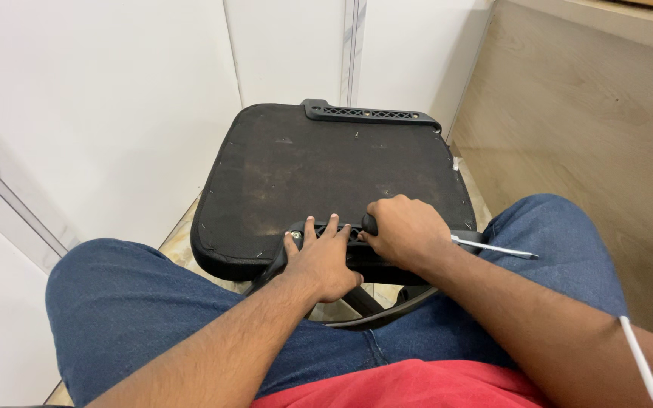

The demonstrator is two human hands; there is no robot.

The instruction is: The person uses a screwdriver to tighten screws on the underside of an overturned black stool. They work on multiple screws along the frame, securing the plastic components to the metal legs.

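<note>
Black seat pad (326, 174): left hand (320, 261) flat on one bracket (341, 240), right hand (406, 233) gripping screwdriver (493, 248).

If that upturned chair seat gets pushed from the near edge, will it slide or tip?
The chair seat looks stiff: its broad underside stays flat. It probably tips rather than slides, since the near edge overhangs, steadied by the left hand and right hand. Likely heavy, with black brackets attached.

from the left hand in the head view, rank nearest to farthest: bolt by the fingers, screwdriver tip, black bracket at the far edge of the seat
Measured from the left hand:
1. Bolt, right at the fingertips, on the near bracket's left end.
2. Screwdriver tip, off to the right, past the right hand.
3. Far bracket, across the seat at its far edge.
</note>
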